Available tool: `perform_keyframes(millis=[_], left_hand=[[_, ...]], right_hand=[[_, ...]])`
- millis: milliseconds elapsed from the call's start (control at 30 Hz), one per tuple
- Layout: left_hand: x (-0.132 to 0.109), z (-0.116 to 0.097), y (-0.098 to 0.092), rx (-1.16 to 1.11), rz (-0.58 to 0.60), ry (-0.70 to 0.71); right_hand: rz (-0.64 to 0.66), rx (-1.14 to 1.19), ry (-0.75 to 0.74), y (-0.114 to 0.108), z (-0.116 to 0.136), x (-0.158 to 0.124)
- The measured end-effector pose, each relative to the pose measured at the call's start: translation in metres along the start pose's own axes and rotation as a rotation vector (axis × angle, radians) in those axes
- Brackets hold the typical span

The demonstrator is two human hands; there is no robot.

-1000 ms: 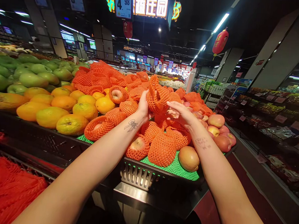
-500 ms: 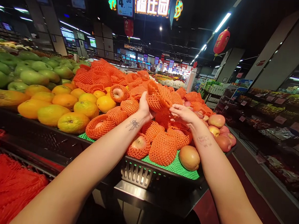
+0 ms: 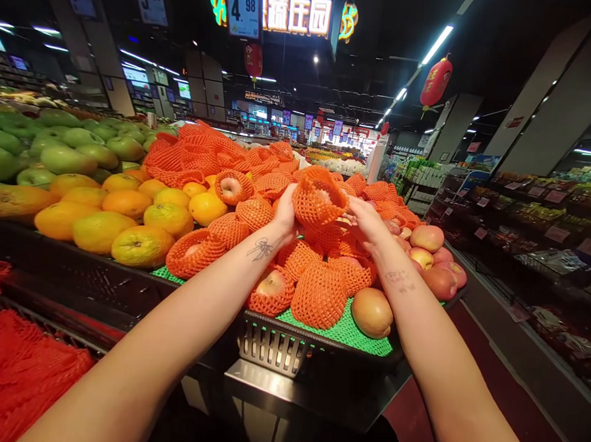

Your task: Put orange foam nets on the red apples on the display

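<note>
Above the pile of fruit, my left hand (image 3: 288, 210) is wrapped round the left side of an orange foam net (image 3: 316, 202), whose opening faces up and right; pale red fruit shows slightly inside. My right hand (image 3: 363, 218) touches the net's right edge with its fingertips, the fingers bent and partly hidden by the net. Below lie netted apples, one with its top showing (image 3: 271, 283) and one fully covered (image 3: 319, 296). A brown-red apple without a net (image 3: 372, 312) rests on the green mat (image 3: 341, 330).
Oranges (image 3: 142, 245) and green apples (image 3: 66, 157) lie to the left, bare red apples (image 3: 439, 282) to the right. The black display edge (image 3: 318, 337) runs in front. Red netting (image 3: 20, 377) fills a crate at lower left. Packaged goods shelves (image 3: 550, 230) stand at right.
The held net has turned so its opening shows more and looks rounder. My right hand has moved slightly, its fingers now closer against the net's edge. The view has shifted a little.
</note>
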State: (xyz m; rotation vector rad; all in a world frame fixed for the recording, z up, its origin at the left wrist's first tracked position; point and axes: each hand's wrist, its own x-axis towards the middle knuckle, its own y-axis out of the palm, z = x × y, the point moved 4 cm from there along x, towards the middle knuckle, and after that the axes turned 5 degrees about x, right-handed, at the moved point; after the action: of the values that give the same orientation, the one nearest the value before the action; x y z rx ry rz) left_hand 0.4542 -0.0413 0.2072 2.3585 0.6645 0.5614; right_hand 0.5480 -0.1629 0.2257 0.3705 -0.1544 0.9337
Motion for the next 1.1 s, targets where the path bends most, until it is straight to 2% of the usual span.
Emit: perform_keyframes(millis=[167,333,400,467,567,667,767,867,933,1100], left_hand=[[-0.002,0.002,0.005,-0.001,-0.008,0.037],[-0.001,-0.003,0.006,-0.029,0.009,0.041],[0.0,-0.003,0.004,-0.023,0.011,0.023],[0.002,-0.003,0.002,-0.016,0.016,0.008],[0.003,-0.001,-0.001,-0.02,0.011,0.02],[0.004,0.001,-0.002,0.016,-0.017,0.0],[0.003,0.001,-0.003,0.07,-0.024,-0.032],[0.003,-0.001,-0.003,0.112,-0.031,-0.031],[0.003,-0.001,-0.004,0.149,-0.045,-0.044],[0.003,0.004,-0.006,0.233,-0.08,-0.089]], right_hand=[[0.038,-0.043,-0.039,0.0,-0.002,0.0],[0.095,-0.025,0.063,0.009,-0.004,-0.006],[0.14,-0.009,0.03,0.01,-0.004,-0.006],[0.121,-0.028,-0.028,0.006,-0.005,-0.003],[0.057,-0.174,-0.05,-0.004,-0.014,0.004],[0.046,-0.368,-0.067,-0.01,-0.018,0.009],[-0.076,-0.38,-0.206,-0.014,-0.004,0.009],[-0.201,-0.347,-0.512,-0.011,0.022,-0.003],[-0.161,-0.405,-0.632,-0.003,0.033,-0.014],[0.023,-0.57,-0.679,0.018,0.037,-0.032]])
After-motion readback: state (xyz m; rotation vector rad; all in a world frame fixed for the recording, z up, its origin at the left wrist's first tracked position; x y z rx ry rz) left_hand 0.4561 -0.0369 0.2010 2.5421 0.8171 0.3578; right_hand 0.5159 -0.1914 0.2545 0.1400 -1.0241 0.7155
